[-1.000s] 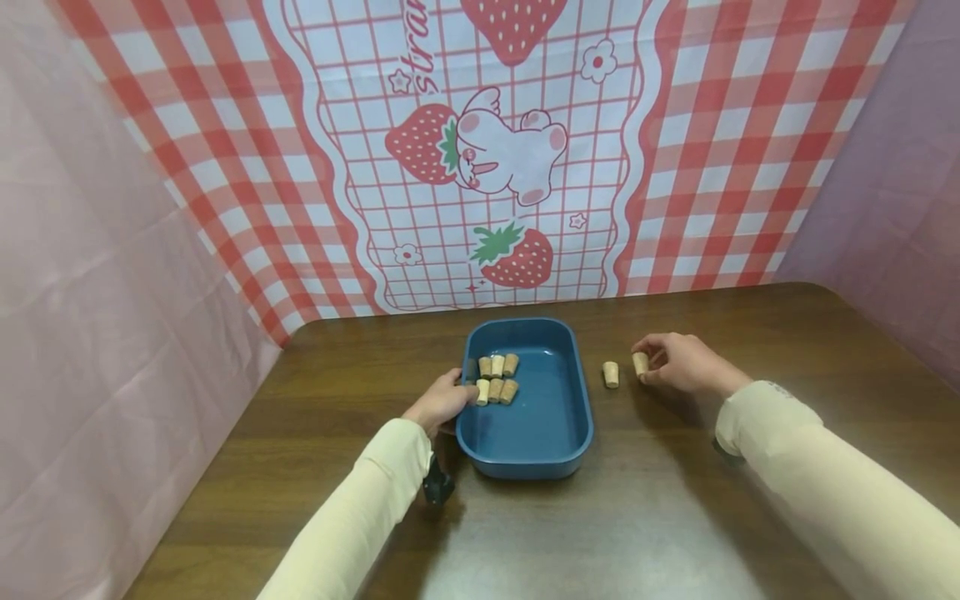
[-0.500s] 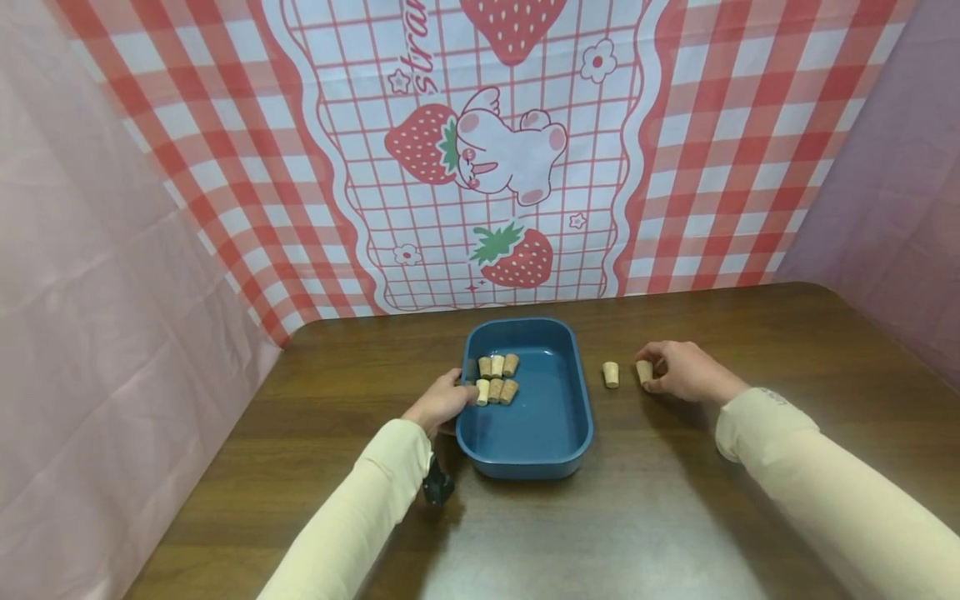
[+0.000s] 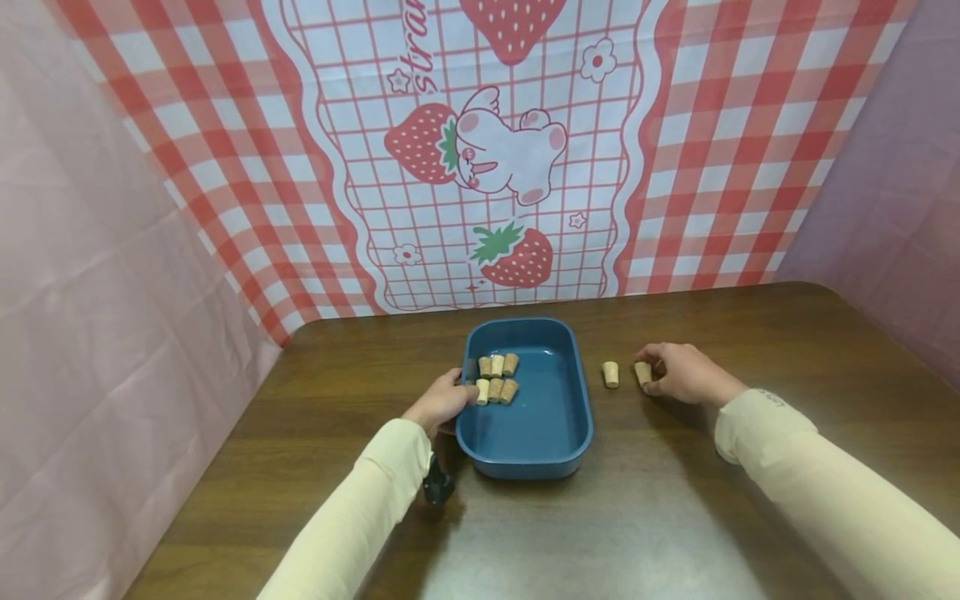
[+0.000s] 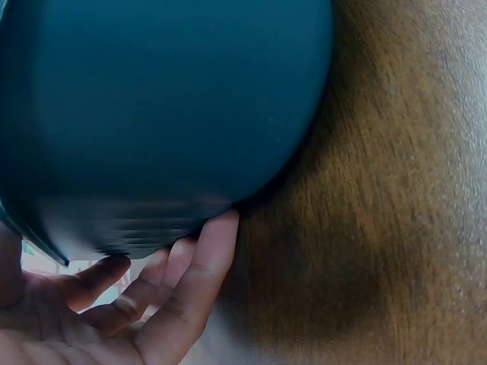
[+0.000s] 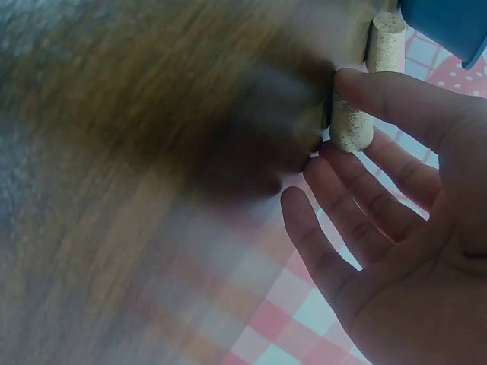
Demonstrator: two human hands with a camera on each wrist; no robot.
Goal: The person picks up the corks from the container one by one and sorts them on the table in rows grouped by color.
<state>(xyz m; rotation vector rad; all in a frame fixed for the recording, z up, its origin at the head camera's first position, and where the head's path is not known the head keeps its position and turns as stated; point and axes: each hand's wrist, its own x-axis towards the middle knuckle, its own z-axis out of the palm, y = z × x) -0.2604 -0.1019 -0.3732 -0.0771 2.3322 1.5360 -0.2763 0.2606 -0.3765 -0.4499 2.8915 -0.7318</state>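
A deep blue tray (image 3: 551, 417) with rounded corners stands mid-table. My left hand (image 3: 441, 402) grips its left wall, thumb over the rim and fingers against the outside, as the left wrist view shows on the tray's wall (image 4: 175, 99). Inside, along the left, several tapered corks (image 3: 496, 390) are lined up in two rows. To the right of the tray, one pale cork (image 3: 611, 375) stands by itself on the table. My right hand (image 3: 686, 372) pinches another cork (image 3: 642, 372) just right of it; the thumb covers part of that cork (image 5: 351, 129) in the right wrist view.
The brown wooden table (image 3: 330, 500) ends at a red-and-white checked cloth (image 3: 690, 192) with strawberry prints. Pink cloth (image 3: 127, 250) hangs along the left side, and a mauve cloth (image 3: 885, 217) on the right. A black wrist device (image 3: 437, 483) hangs beneath the left sleeve.
My right hand has moved slightly down and right with the pinched cork, then stays nearly still beside the lone cork. The left hand, tray and corks inside have not moved.
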